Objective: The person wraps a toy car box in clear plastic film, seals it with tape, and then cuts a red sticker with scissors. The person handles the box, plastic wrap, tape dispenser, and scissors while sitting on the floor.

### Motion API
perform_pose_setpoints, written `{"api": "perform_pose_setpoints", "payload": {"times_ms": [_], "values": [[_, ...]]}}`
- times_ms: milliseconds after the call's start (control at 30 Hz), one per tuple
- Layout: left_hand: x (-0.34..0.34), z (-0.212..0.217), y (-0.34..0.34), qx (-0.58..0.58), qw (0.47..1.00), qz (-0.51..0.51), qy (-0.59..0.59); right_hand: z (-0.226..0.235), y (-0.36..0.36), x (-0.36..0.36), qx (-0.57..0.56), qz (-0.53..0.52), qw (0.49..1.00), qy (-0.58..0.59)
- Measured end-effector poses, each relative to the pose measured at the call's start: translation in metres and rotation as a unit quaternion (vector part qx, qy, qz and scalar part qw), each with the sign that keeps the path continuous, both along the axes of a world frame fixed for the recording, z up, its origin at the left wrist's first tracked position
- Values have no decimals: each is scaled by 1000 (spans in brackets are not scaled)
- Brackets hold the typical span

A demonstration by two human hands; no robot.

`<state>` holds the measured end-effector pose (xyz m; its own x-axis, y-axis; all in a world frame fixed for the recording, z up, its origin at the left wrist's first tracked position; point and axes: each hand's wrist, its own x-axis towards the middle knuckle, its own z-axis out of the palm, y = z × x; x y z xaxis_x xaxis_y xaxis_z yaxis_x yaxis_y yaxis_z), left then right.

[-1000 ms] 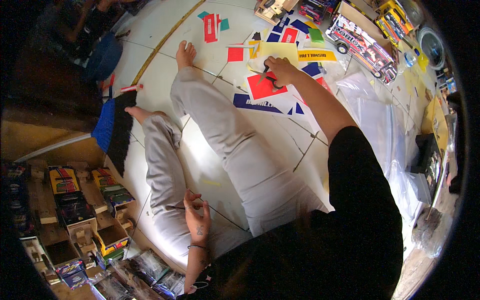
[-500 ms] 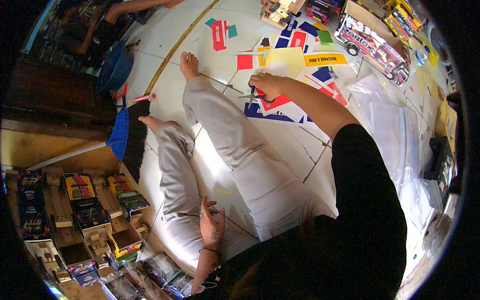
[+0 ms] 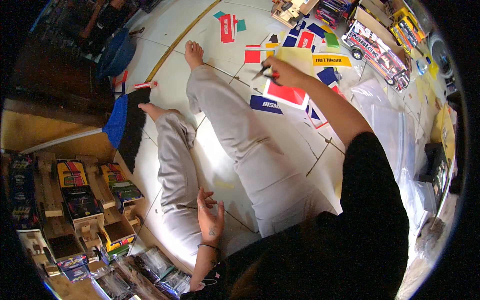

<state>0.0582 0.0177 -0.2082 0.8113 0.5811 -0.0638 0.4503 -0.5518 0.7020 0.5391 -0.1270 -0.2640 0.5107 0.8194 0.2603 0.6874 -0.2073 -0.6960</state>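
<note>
My right hand (image 3: 286, 74) is closed around a pair of scissors (image 3: 261, 73) with dark blades and a bit of red at the handle. It is above a spread of coloured paper pieces on the tiled floor. Under and near it lie a red piece with a white border (image 3: 286, 94), a dark blue lettered strip (image 3: 266, 104), a pale yellow sheet (image 3: 296, 56) and a yellow lettered strip (image 3: 331, 60). Down by my left thigh, my left hand (image 3: 210, 216) rests with its fingers apart, holding nothing.
Wooden toy trucks (image 3: 72, 187) stand at the lower left, beside plastic-wrapped packets (image 3: 150, 265). A decorated toy truck (image 3: 377, 52) sits at the upper right. Clear plastic sheets (image 3: 387, 130) lie along the right. A blue tub (image 3: 116, 52) is at the upper left.
My right hand has lifted the scissors off the papers, moving slightly away and right. The papers beneath have shifted, and the whole view has turned a little. My left hand stays by the thigh.
</note>
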Motion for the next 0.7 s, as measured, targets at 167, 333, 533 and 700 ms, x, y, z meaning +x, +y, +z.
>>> {"api": "perform_pose_setpoints", "payload": {"times_ms": [167, 333, 533, 700], "values": [[12, 23, -6, -5, 994, -5, -111, 120, -48, -62, 168, -174, 964, 108], [43, 76, -14, -30, 959, -71, -273, 198, -41, -200, 328, 52, 915, 231], [-2, 129, -15, -332, 914, 1, -233, 204, -8, -299, 277, 137, 863, 400], [-53, 116, -28, -302, 890, 129, -317, 209, -5, -331, 210, 139, 858, 448]]}}
